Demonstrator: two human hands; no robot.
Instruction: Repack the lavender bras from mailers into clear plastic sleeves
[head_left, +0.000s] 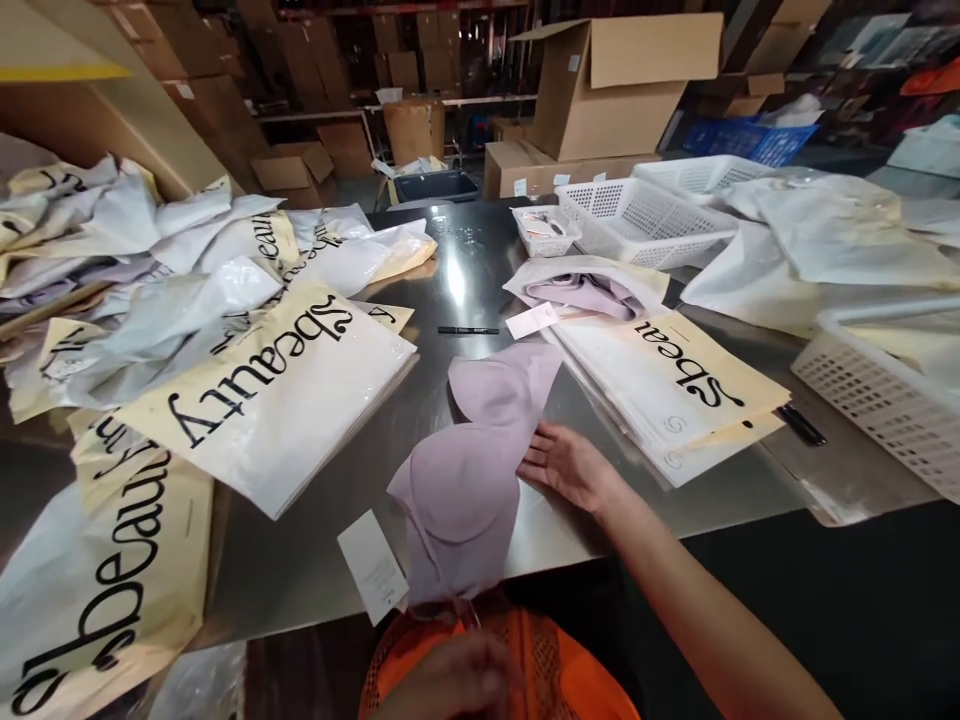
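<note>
A lilac bra (469, 480) lies on the metal table in front of me, its two moulded cups facing up. My right hand (566, 465) rests at its right edge, fingers stretched out and touching the fabric. Blurred by motion, my left hand (465, 675) is low in front of the orange mesh vest (577, 670), just below the bra's near end; its fingers cannot be made out. A white tag (373, 567) hangs out at the bra's lower left. Near its far end lies a pale pink tag (533, 320).
Stacked "Sbeauty" bags (300, 390) lie left, beside a heap of bags (172, 240). To the right are another bag stack (652, 380), a folded lilac garment (585, 290), a marker (802, 425) and white baskets (645, 220). A black pen (468, 330) lies mid-table.
</note>
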